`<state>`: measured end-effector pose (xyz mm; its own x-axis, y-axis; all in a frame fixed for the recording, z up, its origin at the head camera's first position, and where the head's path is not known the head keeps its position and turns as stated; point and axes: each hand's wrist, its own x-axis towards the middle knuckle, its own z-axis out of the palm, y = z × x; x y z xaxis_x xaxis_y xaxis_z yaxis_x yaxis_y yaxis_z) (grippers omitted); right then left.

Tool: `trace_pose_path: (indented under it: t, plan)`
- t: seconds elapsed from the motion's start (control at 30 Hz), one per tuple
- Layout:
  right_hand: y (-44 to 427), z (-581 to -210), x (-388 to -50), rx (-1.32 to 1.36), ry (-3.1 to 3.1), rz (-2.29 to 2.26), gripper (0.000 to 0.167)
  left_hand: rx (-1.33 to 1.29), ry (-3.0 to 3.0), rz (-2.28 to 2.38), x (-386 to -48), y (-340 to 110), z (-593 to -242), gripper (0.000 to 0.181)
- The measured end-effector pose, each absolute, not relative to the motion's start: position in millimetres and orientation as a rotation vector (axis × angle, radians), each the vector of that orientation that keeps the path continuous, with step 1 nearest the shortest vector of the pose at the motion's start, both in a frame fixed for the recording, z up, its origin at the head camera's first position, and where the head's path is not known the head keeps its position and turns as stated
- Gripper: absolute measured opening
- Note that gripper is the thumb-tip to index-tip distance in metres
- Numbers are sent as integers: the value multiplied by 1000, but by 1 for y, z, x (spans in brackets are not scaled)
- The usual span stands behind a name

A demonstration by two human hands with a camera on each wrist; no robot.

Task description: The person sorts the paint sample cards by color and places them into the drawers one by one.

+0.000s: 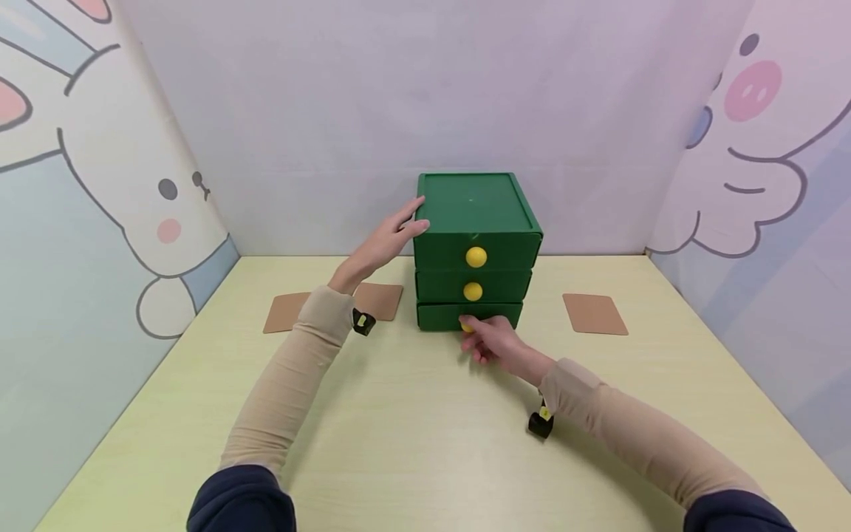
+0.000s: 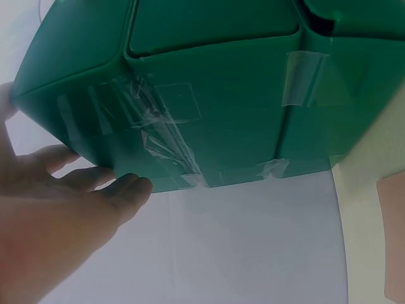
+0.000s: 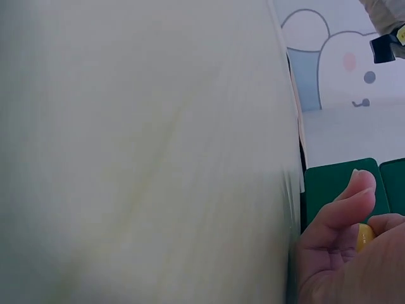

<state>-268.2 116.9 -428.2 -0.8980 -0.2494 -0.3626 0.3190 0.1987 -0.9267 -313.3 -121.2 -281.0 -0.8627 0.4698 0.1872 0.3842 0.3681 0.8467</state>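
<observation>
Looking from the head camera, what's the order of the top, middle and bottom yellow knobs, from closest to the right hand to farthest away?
1. Bottom knob: right at the fingers of the right hand, which pinches it.
2. Middle knob: just above the hand.
3. Top knob: highest up, farthest away.

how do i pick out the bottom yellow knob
Find the green drawer unit on the table. Look at its lowest drawer. Its yellow knob is the only one the right hand grips; the two knobs above are untouched.
</observation>
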Motion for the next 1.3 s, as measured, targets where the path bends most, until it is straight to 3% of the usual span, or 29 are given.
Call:
trace_pose_path:
  t: [0.23, 0.5, 1.3]
  plan:
    - [119, -426, -257, 29, 2034, -1708, 44, 816, 2535, 1543, -330, -124, -296, 62]
    - [123, -426, -243, 45, 2013, -1697, 39, 801, 2567, 1531, -330, -125, -299, 64]
    - [132, -421, -195, -5, 2054, -1576, 47, 794, 2569, 1520, -328, -124, -297, 63]
